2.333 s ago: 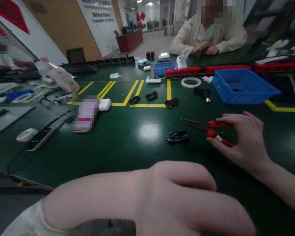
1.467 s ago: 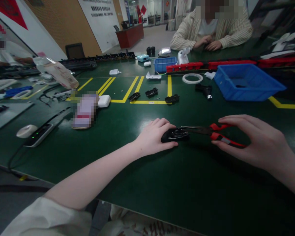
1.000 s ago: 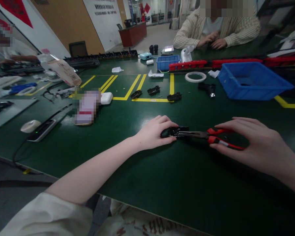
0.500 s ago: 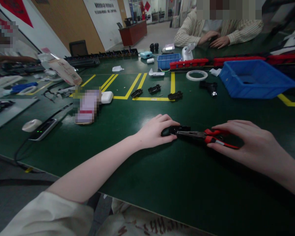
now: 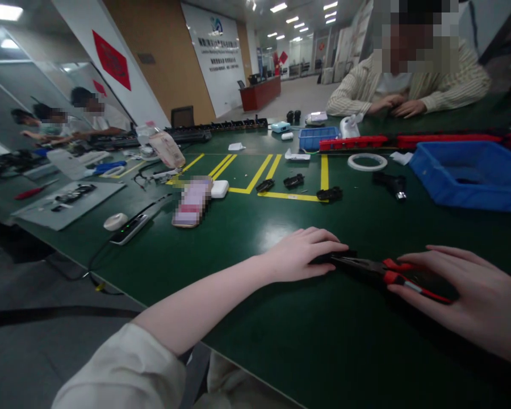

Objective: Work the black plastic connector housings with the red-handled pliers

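Observation:
My left hand (image 5: 304,255) rests on the green table, its thumb and fingers closed around a small black part (image 5: 322,259) that is mostly hidden. Needle-nose pliers (image 5: 394,275) with red and black handles are gripped in my right hand (image 5: 472,289). Their jaws point left and meet the black part at my left fingertips; whether they clamp it cannot be made out. Beyond my hands, similar black parts lie by the yellow tape: one on the left (image 5: 265,186), one in the middle (image 5: 294,180) and one on the right (image 5: 329,194).
A blue bin (image 5: 472,193) stands at the right, with a black tool-like object (image 5: 390,184) and a tape roll (image 5: 367,162) beside it. Left of my arm lie a phone (image 5: 193,201) and a cabled device (image 5: 130,229). A person in a striped shirt (image 5: 353,91) sits opposite.
The view has tilted up and turned left, so everything sits lower and further right. My hands keep their hold on the black part and pliers. The person opposite has brought their hands together.

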Demonstrator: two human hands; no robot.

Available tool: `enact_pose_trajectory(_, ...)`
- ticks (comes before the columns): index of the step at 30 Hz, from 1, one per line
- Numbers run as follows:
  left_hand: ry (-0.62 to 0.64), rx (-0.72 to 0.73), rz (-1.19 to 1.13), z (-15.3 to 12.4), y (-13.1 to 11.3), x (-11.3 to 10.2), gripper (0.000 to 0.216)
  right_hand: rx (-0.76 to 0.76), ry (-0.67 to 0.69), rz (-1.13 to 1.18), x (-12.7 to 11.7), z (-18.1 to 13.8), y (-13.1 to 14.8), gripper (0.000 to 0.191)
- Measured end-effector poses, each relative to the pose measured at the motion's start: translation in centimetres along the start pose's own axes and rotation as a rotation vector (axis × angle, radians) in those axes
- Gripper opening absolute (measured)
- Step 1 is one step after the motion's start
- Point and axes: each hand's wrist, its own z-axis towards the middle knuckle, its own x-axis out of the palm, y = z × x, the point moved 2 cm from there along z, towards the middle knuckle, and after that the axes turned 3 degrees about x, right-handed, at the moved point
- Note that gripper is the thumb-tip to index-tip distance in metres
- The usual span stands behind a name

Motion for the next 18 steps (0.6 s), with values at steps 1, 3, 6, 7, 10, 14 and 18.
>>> enact_pose_trajectory(1,-0.003,0.016,0.003,0.0,0.0,0.0,0.038,-0.006,-0.010,-0.008,0.0,0.0,0.0,0.042)
enact_pose_trajectory(3,0.003,0.051,0.004,-0.1,-0.1,0.1,0.035,-0.022,-0.009,-0.013,-0.1,0.3,0.2,0.041)
enact_pose_trajectory(6,0.022,0.072,0.001,-0.1,-0.1,0.2,0.032,-0.045,0.001,0.005,-0.6,0.9,0.7,0.037)
enact_pose_trajectory(7,0.025,0.070,0.006,-0.1,-0.1,0.2,0.032,-0.048,0.002,0.014,-0.8,1.0,0.8,0.036)
enact_pose_trajectory(10,0.030,0.060,0.057,-0.1,-0.2,0.1,0.035,-0.038,0.015,0.048,-0.8,1.1,1.1,0.034)
enact_pose_trajectory(14,0.056,0.092,0.161,0.0,-0.5,0.0,0.042,-0.040,0.051,0.085,-0.3,0.8,1.2,0.035)
enact_pose_trajectory(18,0.082,0.113,0.208,0.0,-0.6,0.2,0.047,-0.059,0.023,0.045,0.0,0.7,1.1,0.036)
